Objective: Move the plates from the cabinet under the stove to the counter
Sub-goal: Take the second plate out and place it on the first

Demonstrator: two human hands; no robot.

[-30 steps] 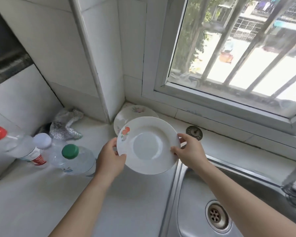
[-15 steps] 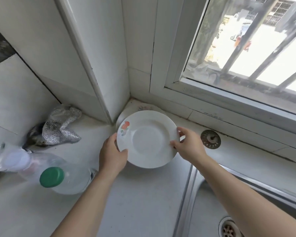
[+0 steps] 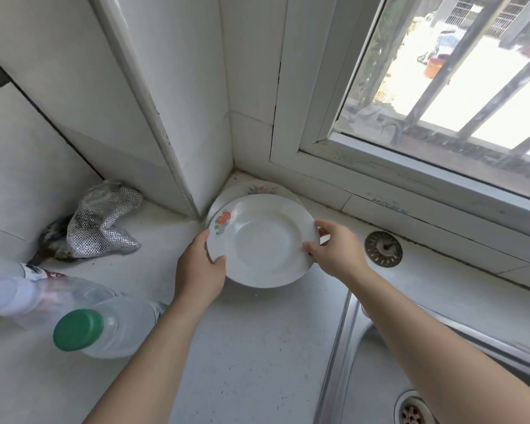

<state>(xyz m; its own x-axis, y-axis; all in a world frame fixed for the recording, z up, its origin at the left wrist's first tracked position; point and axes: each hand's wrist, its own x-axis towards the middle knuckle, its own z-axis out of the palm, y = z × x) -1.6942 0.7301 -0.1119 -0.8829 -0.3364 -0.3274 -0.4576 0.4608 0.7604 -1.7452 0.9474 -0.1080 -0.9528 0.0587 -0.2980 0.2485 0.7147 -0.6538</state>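
While both hands grip its rim, white plate (image 3: 262, 240) above another plate (image 3: 257, 188) in counter (image 3: 251, 347) corner, left hand (image 3: 200, 270) fingers curled, right hand (image 3: 337, 250) pinching.

Your pale, speckled counter (image 3: 257, 347) runs into the tiled corner under the window. There a floral-rimmed plate (image 3: 262, 189) lies flat, only its far edge showing. At your left sit a crumpled silver mesh cloth (image 3: 104, 221) by the wall and, nearer you, a green-capped bottle (image 3: 110, 332) and a white-capped bottle (image 3: 28, 298). A round metal sink strainer (image 3: 383, 249) rests behind the steel sink (image 3: 364, 377) at your right.
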